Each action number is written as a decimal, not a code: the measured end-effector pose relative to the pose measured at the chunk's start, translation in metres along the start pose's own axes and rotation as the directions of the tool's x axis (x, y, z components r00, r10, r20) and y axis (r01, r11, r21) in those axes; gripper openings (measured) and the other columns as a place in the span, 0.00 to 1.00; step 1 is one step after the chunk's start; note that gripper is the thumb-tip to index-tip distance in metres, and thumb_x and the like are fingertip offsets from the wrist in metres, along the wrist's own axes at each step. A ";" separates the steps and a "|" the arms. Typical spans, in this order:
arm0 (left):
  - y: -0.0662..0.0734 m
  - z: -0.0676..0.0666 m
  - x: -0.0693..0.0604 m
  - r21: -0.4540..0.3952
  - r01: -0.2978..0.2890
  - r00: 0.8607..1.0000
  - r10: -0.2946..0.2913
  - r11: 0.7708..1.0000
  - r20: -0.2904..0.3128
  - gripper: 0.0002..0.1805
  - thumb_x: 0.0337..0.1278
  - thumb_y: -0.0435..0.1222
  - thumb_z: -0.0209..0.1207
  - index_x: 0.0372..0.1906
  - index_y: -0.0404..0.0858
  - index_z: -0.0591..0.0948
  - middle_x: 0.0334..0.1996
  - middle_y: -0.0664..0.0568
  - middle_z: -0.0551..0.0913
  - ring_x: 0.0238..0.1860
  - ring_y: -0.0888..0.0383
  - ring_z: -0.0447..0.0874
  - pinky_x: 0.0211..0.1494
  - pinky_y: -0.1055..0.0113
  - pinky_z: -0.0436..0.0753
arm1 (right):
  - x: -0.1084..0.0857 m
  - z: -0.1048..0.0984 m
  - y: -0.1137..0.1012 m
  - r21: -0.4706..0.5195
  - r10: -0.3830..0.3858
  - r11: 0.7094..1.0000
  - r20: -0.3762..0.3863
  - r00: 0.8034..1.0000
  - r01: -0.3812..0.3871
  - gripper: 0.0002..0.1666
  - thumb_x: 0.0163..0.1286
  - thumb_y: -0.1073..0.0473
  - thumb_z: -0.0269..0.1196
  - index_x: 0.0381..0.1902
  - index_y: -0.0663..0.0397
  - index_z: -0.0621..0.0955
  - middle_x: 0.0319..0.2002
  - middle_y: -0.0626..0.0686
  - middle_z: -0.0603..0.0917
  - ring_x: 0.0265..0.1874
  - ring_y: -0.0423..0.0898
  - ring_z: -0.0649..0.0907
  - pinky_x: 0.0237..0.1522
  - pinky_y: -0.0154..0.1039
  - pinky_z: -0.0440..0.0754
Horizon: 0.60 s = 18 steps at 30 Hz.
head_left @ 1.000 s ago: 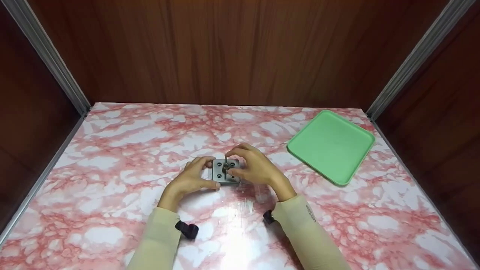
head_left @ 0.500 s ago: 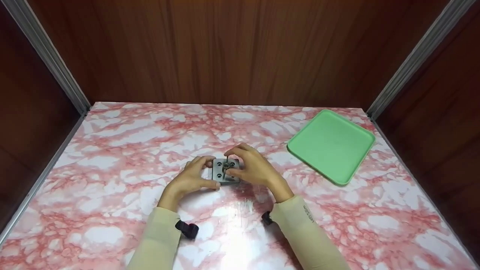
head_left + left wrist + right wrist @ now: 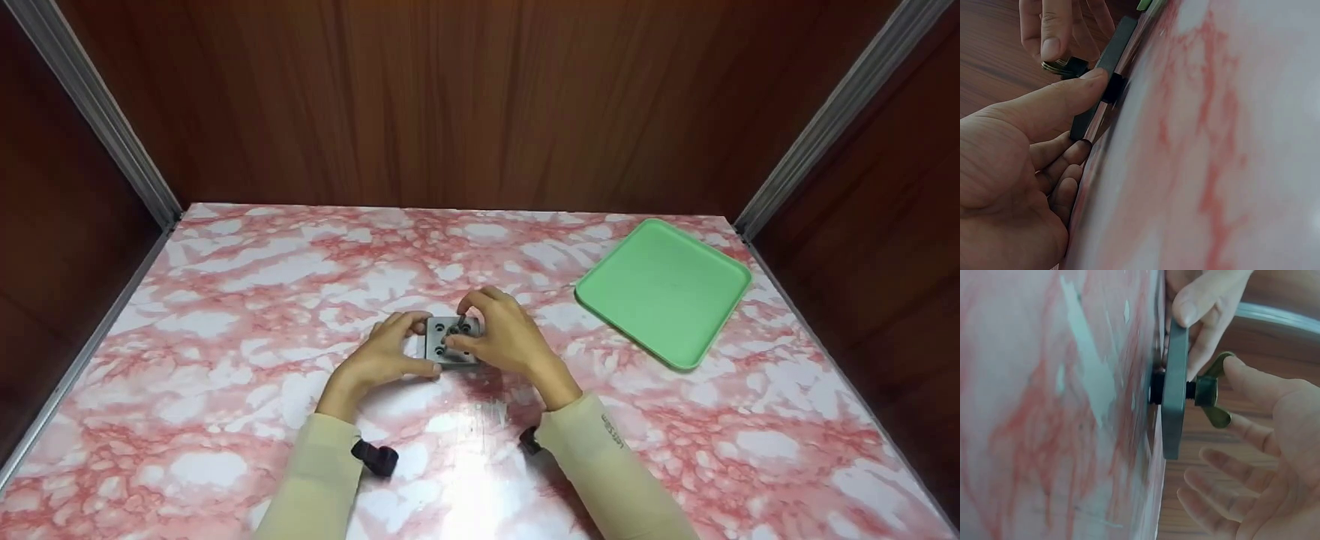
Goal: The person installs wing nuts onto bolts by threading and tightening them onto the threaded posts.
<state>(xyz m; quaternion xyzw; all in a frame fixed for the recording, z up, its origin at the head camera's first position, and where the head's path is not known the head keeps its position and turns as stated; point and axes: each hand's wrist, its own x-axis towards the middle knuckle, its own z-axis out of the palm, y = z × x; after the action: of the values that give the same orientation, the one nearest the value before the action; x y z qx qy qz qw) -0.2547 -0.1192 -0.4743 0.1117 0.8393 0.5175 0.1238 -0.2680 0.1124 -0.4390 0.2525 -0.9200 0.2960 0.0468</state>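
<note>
A grey metal plate (image 3: 435,341) with several holes lies before the person; in the right wrist view the plate (image 3: 1175,394) shows edge-on, a dark threaded bolt (image 3: 1156,388) through its middle. On the bolt sits a brass-coloured wing nut (image 3: 1206,391). The right hand (image 3: 510,334) has thumb and index finger on the nut's two wings, its other fingers loosely bent in the right wrist view (image 3: 1264,455). The left hand (image 3: 384,356) grips the plate's left side by its edges, thumb at the near edge, also seen in the left wrist view (image 3: 1027,152).
A green square tray (image 3: 664,292) lies at the right back of the marbled red and white table (image 3: 262,300). Brown wood-grain panels (image 3: 450,105) stand behind and at both sides, with grey metal strips in the corners.
The wing nut has turned, and the right hand's thumb and index finger have shifted round with it. The right forearm has moved slightly left. Left hand and plate look unmoved.
</note>
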 end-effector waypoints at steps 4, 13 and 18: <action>0.000 0.000 0.000 0.006 0.001 1.000 -0.001 1.000 0.002 0.50 0.45 0.36 0.81 0.77 0.41 0.71 0.66 0.48 0.75 0.69 0.46 0.63 0.76 0.46 0.63 | -0.001 0.002 -0.003 -0.035 0.019 0.999 -0.030 0.999 -0.020 0.27 0.63 0.42 0.79 0.48 0.53 0.83 0.47 0.57 0.83 0.39 0.49 0.78 0.42 0.49 0.81; 0.000 0.000 0.000 -0.001 0.015 1.000 -0.015 1.000 0.012 0.51 0.46 0.37 0.81 0.77 0.41 0.70 0.67 0.48 0.74 0.71 0.46 0.63 0.76 0.45 0.64 | -0.003 0.009 -0.009 -0.070 0.089 0.993 -0.086 0.992 -0.095 0.26 0.64 0.40 0.77 0.43 0.53 0.81 0.46 0.55 0.83 0.39 0.51 0.80 0.39 0.51 0.81; 0.000 0.000 0.000 0.001 0.020 1.000 -0.020 1.000 0.011 0.51 0.46 0.37 0.81 0.78 0.42 0.70 0.67 0.47 0.74 0.71 0.46 0.62 0.76 0.45 0.64 | -0.002 0.011 -0.011 -0.077 0.128 0.988 -0.115 0.985 -0.137 0.25 0.64 0.41 0.77 0.40 0.53 0.80 0.42 0.55 0.82 0.35 0.50 0.79 0.37 0.49 0.80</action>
<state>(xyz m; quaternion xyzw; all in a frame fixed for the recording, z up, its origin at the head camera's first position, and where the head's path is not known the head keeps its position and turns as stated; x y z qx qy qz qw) -0.2545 -0.1193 -0.4742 0.1062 0.8399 0.5153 0.1333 -0.2602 0.0996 -0.4431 0.1718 -0.9425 0.2728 0.0882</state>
